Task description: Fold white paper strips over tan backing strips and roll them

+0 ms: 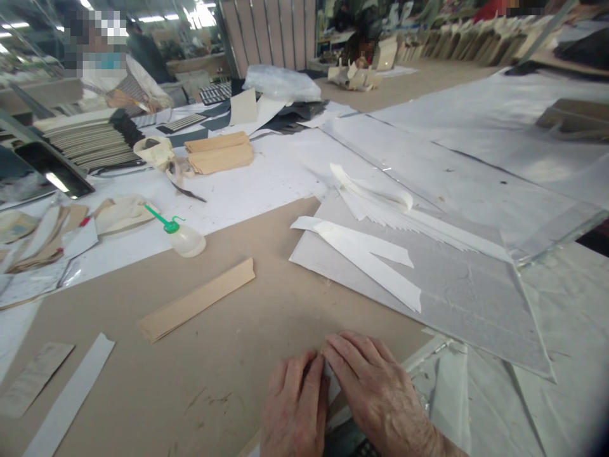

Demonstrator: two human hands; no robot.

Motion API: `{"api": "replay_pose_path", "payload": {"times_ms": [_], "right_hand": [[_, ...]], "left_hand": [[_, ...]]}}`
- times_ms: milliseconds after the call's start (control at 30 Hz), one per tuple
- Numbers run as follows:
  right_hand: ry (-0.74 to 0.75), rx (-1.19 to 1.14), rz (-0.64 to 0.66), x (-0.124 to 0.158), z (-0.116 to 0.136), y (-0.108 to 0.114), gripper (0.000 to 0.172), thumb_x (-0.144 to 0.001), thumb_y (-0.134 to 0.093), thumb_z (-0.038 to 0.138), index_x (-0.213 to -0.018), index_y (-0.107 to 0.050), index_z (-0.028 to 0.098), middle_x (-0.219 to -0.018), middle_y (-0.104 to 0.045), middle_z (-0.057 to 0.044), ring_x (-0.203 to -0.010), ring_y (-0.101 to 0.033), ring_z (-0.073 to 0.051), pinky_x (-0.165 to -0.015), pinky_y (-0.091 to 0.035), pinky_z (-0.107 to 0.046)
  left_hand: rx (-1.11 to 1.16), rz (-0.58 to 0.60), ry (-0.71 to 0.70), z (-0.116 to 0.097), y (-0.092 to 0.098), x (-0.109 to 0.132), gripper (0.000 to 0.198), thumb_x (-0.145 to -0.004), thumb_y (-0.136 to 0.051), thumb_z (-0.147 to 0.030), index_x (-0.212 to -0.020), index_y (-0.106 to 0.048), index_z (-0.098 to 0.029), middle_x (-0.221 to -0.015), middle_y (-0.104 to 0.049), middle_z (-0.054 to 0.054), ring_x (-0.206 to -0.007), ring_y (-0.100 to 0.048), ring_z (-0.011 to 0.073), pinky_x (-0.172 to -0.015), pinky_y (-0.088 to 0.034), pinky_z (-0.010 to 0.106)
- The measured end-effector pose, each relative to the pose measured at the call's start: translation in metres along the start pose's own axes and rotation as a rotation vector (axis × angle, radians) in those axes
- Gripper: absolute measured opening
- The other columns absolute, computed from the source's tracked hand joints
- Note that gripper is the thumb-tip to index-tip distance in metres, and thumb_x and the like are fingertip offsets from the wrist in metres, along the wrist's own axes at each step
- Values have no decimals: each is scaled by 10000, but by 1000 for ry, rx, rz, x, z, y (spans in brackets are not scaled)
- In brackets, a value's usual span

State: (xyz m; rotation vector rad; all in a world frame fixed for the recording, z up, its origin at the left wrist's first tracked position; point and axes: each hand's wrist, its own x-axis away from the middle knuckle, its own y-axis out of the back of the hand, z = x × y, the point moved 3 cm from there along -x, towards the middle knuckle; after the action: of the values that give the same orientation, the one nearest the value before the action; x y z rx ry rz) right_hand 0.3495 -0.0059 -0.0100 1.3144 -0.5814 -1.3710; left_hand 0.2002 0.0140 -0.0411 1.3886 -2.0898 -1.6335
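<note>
Side by side at the near edge of the brown board, my left hand [295,403] and my right hand [373,387] meet at their fingertips. Between them shows a pale strip [332,383], gripped by the closed fingers of both hands; most of it is hidden. A tan strip stack [200,299] lies beyond my left hand. To the right, two overlapping white strips [371,260] rest on a grey sheet [457,292], with a fanned pile of white strips [428,225] behind them.
A glue bottle [188,241] with a green nozzle stands on the brown board [266,317]. At left lie a long white strip [71,400] and a grey-beige piece [35,377]. Tan folded pieces [221,154] sit farther back. Another person [124,82] works at far left.
</note>
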Motion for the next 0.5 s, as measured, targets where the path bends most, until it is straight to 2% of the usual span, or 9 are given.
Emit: {"api": "replay_pose_path", "payload": {"times_ms": [100, 167, 233, 300, 500], "right_hand": [[-77, -121, 26, 0, -7, -2, 241, -955, -469, 120, -1091, -653, 194, -1135, -691, -90, -1044, -611, -266, -893, -525, -431], [-148, -237, -6, 4, -14, -2, 180, -951, -516, 154, -1084, -624, 211, -1160, -665, -89, -1066, -616, -244, -900, -541, -410], [-204, -320, -64, 11, -18, -3, 188, -942, -543, 173, -1123, -582, 209, -1206, -634, -108, -1113, -611, -238, -922, -550, -405], [-230, -345, -105, 17, -20, -5, 184, -943, -548, 180, -1122, -569, 211, -1231, -616, -120, -1139, -608, -244, -939, -551, -414], [-222, -338, -70, 24, -16, -7, 122, -961, -529, 160, -1024, -610, 227, -1235, -600, -113, -1123, -604, -246, -920, -549, -413]], "left_hand": [[-11, 12, -30, 0, 1, -1, 302, -973, -507, -141, -1263, -593, -146, -1174, -650, 124, -976, -627, 216, -829, -562, 348], [-17, 10, -17, 0, 3, -3, 293, -977, -503, -152, -1256, -593, -150, -1168, -653, 121, -972, -634, 212, -826, -562, 343], [-14, 10, -7, 0, 4, -4, 291, -984, -496, -168, -1260, -587, -157, -1166, -655, 118, -975, -638, 210, -822, -562, 342], [-9, 17, 1, -1, 4, -4, 291, -988, -489, -174, -1265, -579, -163, -1175, -654, 118, -986, -637, 210, -824, -561, 347], [-2, 18, 12, -1, 3, -3, 295, -976, -512, -168, -1267, -561, -169, -1156, -665, 110, -979, -634, 224, -821, -559, 366]]}}
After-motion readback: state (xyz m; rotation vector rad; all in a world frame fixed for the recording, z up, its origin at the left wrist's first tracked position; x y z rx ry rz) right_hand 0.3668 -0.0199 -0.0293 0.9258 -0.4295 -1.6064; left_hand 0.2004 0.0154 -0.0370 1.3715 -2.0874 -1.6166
